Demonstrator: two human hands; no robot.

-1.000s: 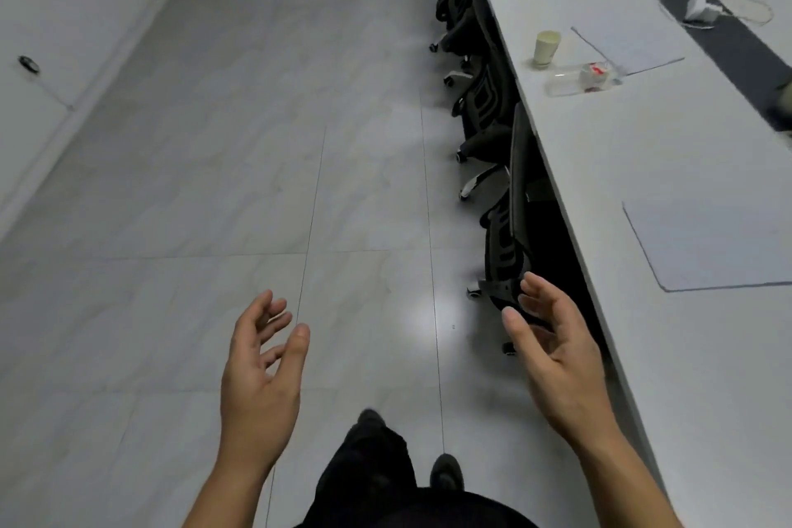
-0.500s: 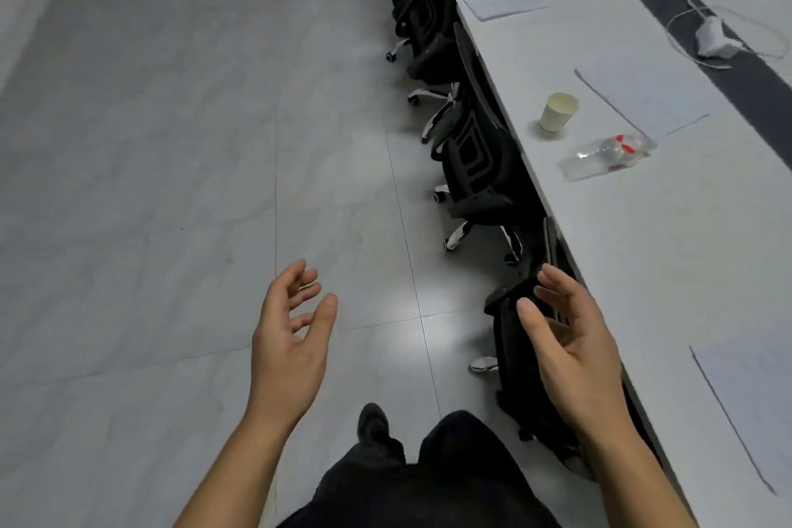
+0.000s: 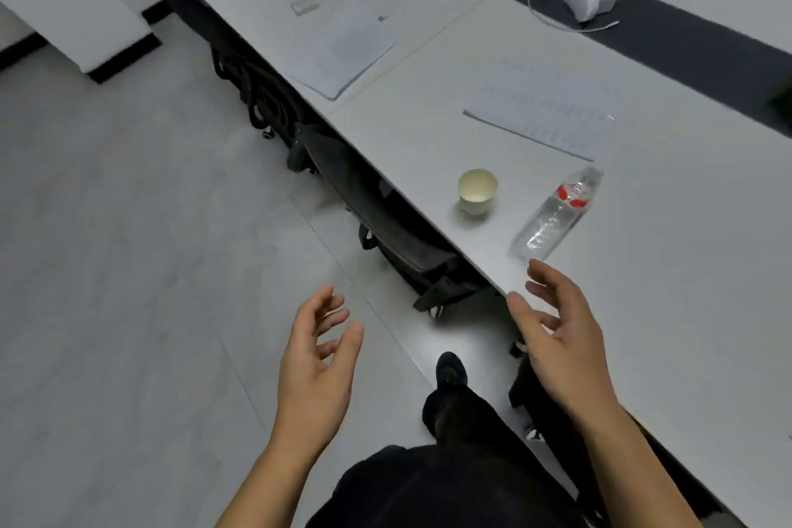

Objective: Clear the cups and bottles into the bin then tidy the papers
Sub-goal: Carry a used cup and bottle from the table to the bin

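Pale grey floor tiles (image 3: 128, 270) fill the left of the head view, and a long white table (image 3: 428, 133) runs diagonally across the right, with a dark strip (image 3: 685, 39) along its far side. Near the table's front edge a paper cup (image 3: 477, 191) stands upright, its mouth open to the camera. Beside it, to the right and apart from it, a clear plastic bottle (image 3: 557, 214) with a red label lies on its side, its base towards the person. Just beyond the bottle lies a printed sheet of paper (image 3: 544, 111), and another sheet (image 3: 343, 47) lies further along the table. A white adapter (image 3: 585, 0) with a looping cable sits on the dark strip. Black office chairs (image 3: 385, 223) are tucked under the table edge. Both hands are held out in front of the body, well apart from each other, and both hold nothing. The left hand (image 3: 315, 364) hangs over the floor with its fingers loosely spread. The right hand (image 3: 561, 343) is at the table's edge, fingers relaxed and parted, its fingertips very near the bottle's base. A dark shoe (image 3: 450, 373) shows on the floor between the hands.
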